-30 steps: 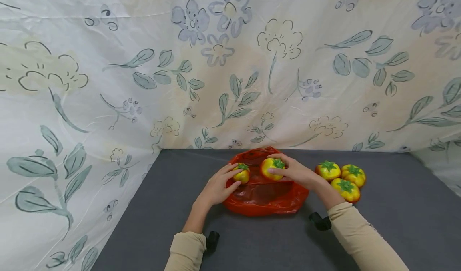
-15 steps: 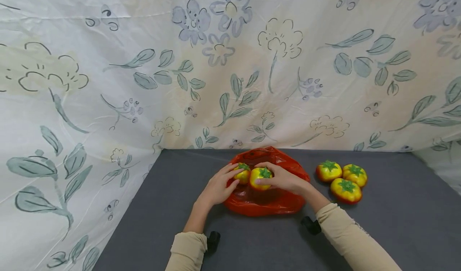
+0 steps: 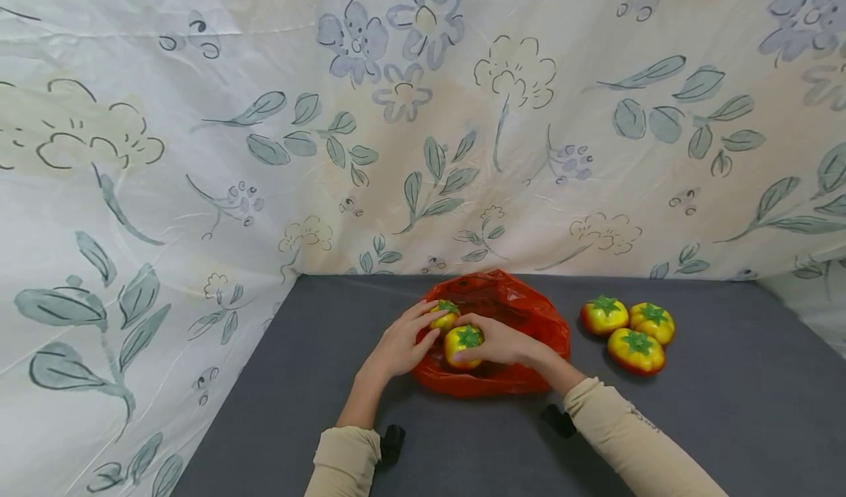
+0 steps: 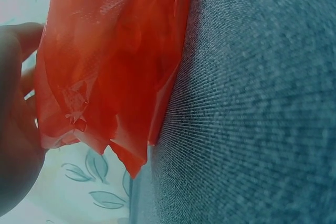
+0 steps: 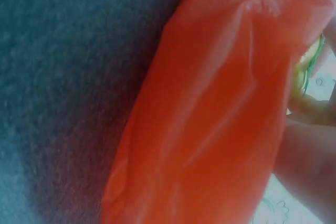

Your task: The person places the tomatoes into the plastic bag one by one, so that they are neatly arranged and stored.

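Observation:
A red plastic bag point(image 3: 529, 335) lies with its mouth open on the dark table. Inside its left part sits one yellow-and-red persimmon point(image 3: 447, 315) with a green leafy top. My left hand point(image 3: 399, 341) curves round that persimmon at the bag's left rim, fingers behind it and thumb in front. My right hand point(image 3: 499, 339) grips a second persimmon point(image 3: 465, 341) from the right, low in the bag and just in front of the first. In the left wrist view the bag point(image 4: 115, 51) covers my fingertips; in the right wrist view the bag point(image 5: 210, 103) hides most of the held persimmon.
Three more persimmons point(image 3: 637, 350) stand close together on the table point(image 3: 463, 445), right of the bag. A pale floral cloth point(image 3: 423, 115) hangs behind the table and down its left side.
My right hand has carried its persimmon left and toward me, lower into the bag, beside the other one. My left hand has stayed in place.

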`<state>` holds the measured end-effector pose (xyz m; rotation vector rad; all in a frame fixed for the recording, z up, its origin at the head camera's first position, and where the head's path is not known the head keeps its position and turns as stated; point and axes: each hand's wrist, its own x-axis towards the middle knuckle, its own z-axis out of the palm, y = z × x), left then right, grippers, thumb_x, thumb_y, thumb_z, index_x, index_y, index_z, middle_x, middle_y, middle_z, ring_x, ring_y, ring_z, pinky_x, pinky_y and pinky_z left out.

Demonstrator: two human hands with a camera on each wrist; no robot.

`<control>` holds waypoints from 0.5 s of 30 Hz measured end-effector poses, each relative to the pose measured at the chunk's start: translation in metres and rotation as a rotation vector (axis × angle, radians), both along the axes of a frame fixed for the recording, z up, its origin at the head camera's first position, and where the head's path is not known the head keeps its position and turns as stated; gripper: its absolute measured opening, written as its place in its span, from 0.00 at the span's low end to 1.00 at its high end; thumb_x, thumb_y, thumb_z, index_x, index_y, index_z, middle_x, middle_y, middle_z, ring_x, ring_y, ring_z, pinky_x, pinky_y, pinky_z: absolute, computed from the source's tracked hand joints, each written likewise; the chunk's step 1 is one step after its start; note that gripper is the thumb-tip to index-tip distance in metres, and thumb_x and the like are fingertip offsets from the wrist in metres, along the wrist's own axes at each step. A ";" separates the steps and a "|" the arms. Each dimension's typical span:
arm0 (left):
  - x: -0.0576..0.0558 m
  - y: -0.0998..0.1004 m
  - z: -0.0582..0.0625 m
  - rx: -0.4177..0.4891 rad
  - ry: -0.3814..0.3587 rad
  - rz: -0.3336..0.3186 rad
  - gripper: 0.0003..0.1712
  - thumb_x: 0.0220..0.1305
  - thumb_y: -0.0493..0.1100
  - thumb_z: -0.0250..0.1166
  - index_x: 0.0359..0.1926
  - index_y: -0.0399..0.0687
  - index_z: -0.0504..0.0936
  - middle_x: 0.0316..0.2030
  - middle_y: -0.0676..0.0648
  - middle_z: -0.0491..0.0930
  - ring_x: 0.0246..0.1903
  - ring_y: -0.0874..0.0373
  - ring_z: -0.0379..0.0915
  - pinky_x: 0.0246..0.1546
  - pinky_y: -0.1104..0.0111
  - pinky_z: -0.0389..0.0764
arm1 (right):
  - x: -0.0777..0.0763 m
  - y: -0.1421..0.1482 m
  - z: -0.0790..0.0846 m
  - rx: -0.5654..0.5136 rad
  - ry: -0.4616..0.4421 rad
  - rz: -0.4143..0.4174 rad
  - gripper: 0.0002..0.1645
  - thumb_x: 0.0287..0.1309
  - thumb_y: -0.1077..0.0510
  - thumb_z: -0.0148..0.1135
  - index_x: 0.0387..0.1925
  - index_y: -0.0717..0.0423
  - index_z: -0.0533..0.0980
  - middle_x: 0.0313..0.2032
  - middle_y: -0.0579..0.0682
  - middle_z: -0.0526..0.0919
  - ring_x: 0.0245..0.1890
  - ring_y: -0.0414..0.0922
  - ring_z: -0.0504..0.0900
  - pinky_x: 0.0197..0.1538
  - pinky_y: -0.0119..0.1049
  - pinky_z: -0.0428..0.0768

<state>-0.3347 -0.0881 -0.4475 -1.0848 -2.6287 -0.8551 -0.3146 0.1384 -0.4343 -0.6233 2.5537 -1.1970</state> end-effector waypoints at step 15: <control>0.000 0.000 0.001 0.004 0.002 -0.023 0.22 0.70 0.45 0.57 0.62 0.46 0.75 0.65 0.41 0.65 0.67 0.47 0.54 0.62 0.49 0.61 | 0.002 -0.020 -0.009 0.043 0.028 -0.007 0.42 0.52 0.42 0.69 0.63 0.56 0.67 0.48 0.49 0.74 0.44 0.46 0.74 0.49 0.47 0.74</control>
